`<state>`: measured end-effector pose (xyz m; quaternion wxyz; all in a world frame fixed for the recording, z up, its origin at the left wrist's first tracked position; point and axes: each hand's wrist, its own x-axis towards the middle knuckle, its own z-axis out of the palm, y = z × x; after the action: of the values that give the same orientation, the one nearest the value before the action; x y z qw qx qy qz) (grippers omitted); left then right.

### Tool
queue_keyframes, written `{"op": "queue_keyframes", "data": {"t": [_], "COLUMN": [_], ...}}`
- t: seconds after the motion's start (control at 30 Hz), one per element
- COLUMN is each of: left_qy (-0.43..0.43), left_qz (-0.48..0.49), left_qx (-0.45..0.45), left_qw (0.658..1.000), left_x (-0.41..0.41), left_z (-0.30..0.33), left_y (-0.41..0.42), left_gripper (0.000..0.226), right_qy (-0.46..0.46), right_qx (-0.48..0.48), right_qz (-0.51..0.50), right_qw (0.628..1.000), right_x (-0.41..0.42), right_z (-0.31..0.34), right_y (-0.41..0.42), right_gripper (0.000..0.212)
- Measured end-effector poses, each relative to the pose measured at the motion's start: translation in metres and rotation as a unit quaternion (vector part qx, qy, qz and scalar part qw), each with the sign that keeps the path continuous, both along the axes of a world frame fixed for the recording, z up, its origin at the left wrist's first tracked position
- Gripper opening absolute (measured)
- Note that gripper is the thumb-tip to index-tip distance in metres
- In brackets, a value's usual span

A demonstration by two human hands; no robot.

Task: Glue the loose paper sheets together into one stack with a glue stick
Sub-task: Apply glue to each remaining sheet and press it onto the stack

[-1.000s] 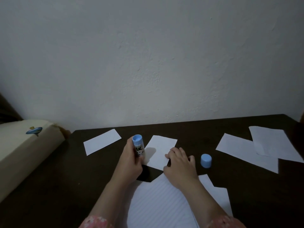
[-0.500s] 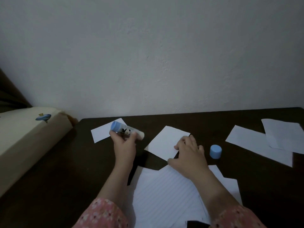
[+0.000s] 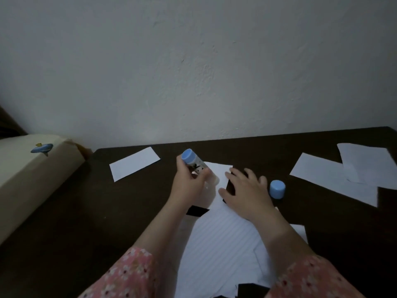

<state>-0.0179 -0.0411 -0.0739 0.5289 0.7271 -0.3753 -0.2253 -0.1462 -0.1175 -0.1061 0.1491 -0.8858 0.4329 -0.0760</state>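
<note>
Here, from the head camera, the left hand (image 3: pixel 189 181) curls around a tilted glue stick (image 3: pixel 194 165), its lower end meeting a small white sheet (image 3: pixel 219 173) on the dark bench (image 3: pixel 129 211). The right hand (image 3: pixel 245 190) lies spread flat on that sheet. The blue cap (image 3: pixel 277 189) stands just right of it; a lined sheet (image 3: pixel 219 244) lies nearer.

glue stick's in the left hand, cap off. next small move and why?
Probably draw the glue stick across the small sheet. The left hand holds it tilted with its open end down at that sheet, the right hand lies flat beside the sheet, and the cap stands off to the side.
</note>
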Motion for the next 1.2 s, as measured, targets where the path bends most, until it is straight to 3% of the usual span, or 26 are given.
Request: {"op": "queue_keyframes", "data": {"t": [0.17,0.33,0.8,1.2], "left_qy": [-0.115,-0.194,-0.253,-0.235], "left_qz": [-0.033,-0.079,-0.1,-0.052], "left_qx": [-0.018,0.027,0.046,0.078], "left_qw": [0.993,0.977,0.961,0.967], "left_x": [0.001,-0.003,0.015,0.042], "left_z": [0.021,0.016,0.003,0.003], "left_y": [-0.035,-0.059,-0.069,-0.064], "left_gripper": [0.038,0.044,0.042,0.048], "right_qy": [-0.021,-0.047,-0.045,-0.038], "right_qx": [0.008,0.014,0.001,0.006], "right_qz": [-0.003,-0.003,-0.009,-0.005], "right_qw": [1.0,0.999,0.999,0.999], "right_x": [-0.001,-0.002,0.0,-0.001], "right_z": [0.003,0.002,0.0,0.0], "right_y": [0.002,0.001,0.006,0.005], "right_gripper": [0.061,0.058,0.06,0.06]}}
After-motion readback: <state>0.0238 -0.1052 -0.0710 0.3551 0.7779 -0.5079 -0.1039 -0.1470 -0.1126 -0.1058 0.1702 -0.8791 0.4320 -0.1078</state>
